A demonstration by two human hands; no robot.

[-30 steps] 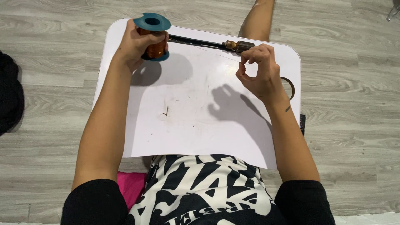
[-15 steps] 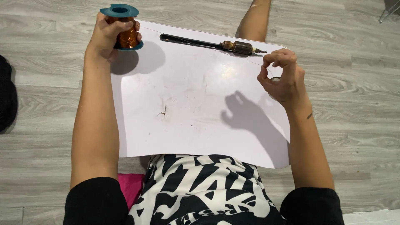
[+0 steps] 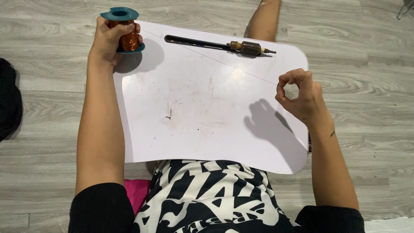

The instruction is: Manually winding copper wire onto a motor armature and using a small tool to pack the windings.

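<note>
You sit on a grey wood-look floor (image 3: 51, 129) with a white lap tray (image 3: 194, 129) across your legs, its surface scuffed and marked with a small dark spot near the middle. Your lap shows below it in a black and white patterned cloth (image 3: 207, 198), with a bit of pink cloth (image 3: 137, 194) at its left edge. Your left hand (image 3: 110, 41) is at the tray's far left corner, fingers wrapped tight around a spool of copper wire (image 3: 125, 30) with blue-green end caps, standing upright on the tray's edge. Your right hand (image 3: 299, 97) hovers over the tray's right edge, thumb and forefinger pinched together on the end of a thin wire (image 3: 215, 60) that runs taut across the tray from the spool. Along the far edge lies a long black tool (image 3: 194, 42), and touching its right end is a small motor rotor (image 3: 250, 47) with copper windings and a short shaft.
</note>
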